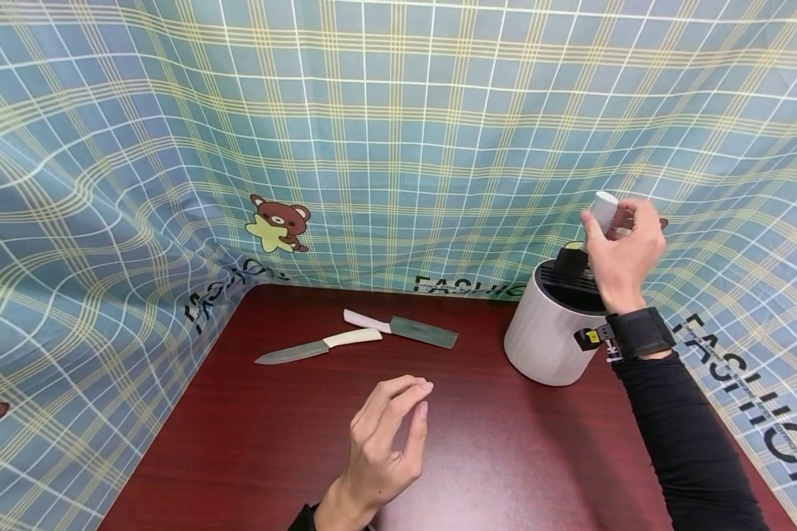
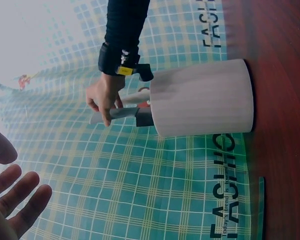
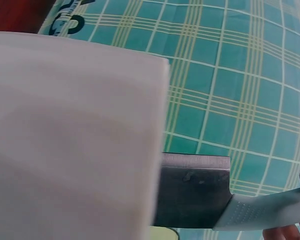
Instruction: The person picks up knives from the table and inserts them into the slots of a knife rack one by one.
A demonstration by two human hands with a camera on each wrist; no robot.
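Note:
My right hand pinches the pale grey handle of a cleaver between thumb and fingers. The cleaver's dark blade stands partly inside a round whitish knife holder with a black slotted top; its lower part is hidden. In the left wrist view, a second white handle sticks out of the holder beside it. Over the front of the table, my left hand holds nothing, its fingers loosely bent. Farther back lie a knife with a cream handle and another cleaver with a pale handle, their handles close together.
The dark red table carries the holder at its right rear. Behind and along both sides hangs a blue-green checked cloth with printed bears and lettering. A black strap with a small camera sits on the right wrist near the holder's rim.

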